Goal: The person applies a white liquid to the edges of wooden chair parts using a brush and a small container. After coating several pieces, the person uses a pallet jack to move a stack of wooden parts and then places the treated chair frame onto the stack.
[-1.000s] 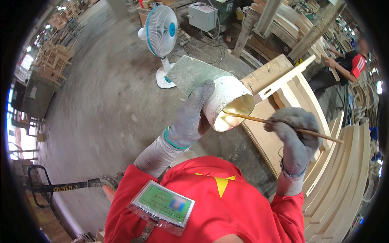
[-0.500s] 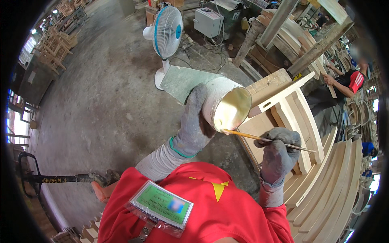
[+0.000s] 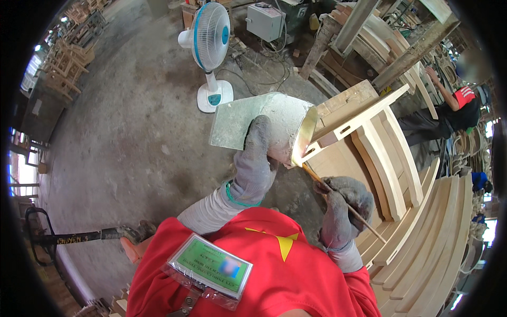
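In the head view, we are judging the work to be partway along: the thin wooden stick (image 3: 312, 174) is meeting the lower lip of the white cylindrical container (image 3: 288, 124), where something pale and shiny is lining the inner wall. How much is left in there we cannot tell, nor whether any is lying on the wooden frame (image 3: 380, 166) beyond.

The container is tilting above the floor (image 3: 137, 137), its mouth facing right. We are gripping it in the left hand (image 3: 256, 158), the thumb pressing its side by the greenish flat panel (image 3: 229, 124), the other fingers mostly hiding underneath. The left forearm is slanting up from the lower left. The right hand (image 3: 346, 208) is bending inward from the lower right, its fingers curling tightly around the stick, whose free end is sticking out below.
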The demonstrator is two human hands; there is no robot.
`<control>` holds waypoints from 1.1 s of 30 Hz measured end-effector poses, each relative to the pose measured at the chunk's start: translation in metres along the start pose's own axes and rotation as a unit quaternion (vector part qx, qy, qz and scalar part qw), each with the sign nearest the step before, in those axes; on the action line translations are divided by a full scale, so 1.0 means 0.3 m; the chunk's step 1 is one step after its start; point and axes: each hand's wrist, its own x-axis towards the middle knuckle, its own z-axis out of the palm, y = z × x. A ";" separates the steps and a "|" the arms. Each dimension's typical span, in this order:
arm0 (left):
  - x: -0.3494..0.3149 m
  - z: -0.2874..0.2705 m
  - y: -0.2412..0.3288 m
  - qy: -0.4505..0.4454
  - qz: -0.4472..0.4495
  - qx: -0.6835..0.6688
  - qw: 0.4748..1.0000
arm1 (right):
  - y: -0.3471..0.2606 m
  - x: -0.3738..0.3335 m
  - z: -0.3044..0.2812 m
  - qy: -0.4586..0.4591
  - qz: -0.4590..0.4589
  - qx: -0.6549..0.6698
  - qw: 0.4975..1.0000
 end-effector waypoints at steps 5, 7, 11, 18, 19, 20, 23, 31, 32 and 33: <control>-0.003 -0.075 -0.056 0.097 -0.042 0.088 0.990 | 0.001 -0.018 -0.014 0.052 0.009 0.086 0.995; -0.013 -0.082 -0.060 0.086 -0.051 0.094 0.991 | 0.026 0.004 -0.025 0.082 0.039 0.124 0.988; -0.016 -0.132 -0.077 0.076 -0.072 0.051 0.993 | 0.084 0.092 -0.061 0.119 0.236 0.133 0.955; -0.057 -0.249 0.027 0.012 -0.067 0.142 0.988 | 0.302 0.176 -0.223 -0.006 0.179 -0.036 0.983; -0.071 -0.264 0.042 -0.023 -0.020 0.269 0.963 | 0.342 0.175 -0.235 -0.027 0.184 -0.046 0.981; -0.074 -0.301 0.058 -0.030 0.020 0.424 0.905 | 0.370 0.177 -0.236 -0.052 0.188 -0.057 0.979; -0.096 -0.319 0.089 -0.006 0.036 0.471 0.881 | 0.416 0.175 -0.227 -0.057 0.224 -0.043 0.972; -0.138 -0.330 0.111 -0.006 0.114 0.569 0.814 | 0.468 0.173 -0.227 -0.067 0.219 -0.011 0.973; -0.137 -0.325 0.114 -0.013 0.123 0.589 0.798 | 0.480 0.168 -0.228 -0.066 0.220 -0.005 0.973; -0.137 -0.323 0.115 -0.021 0.132 0.608 0.782 | 0.486 0.163 -0.230 -0.065 0.220 0.001 0.973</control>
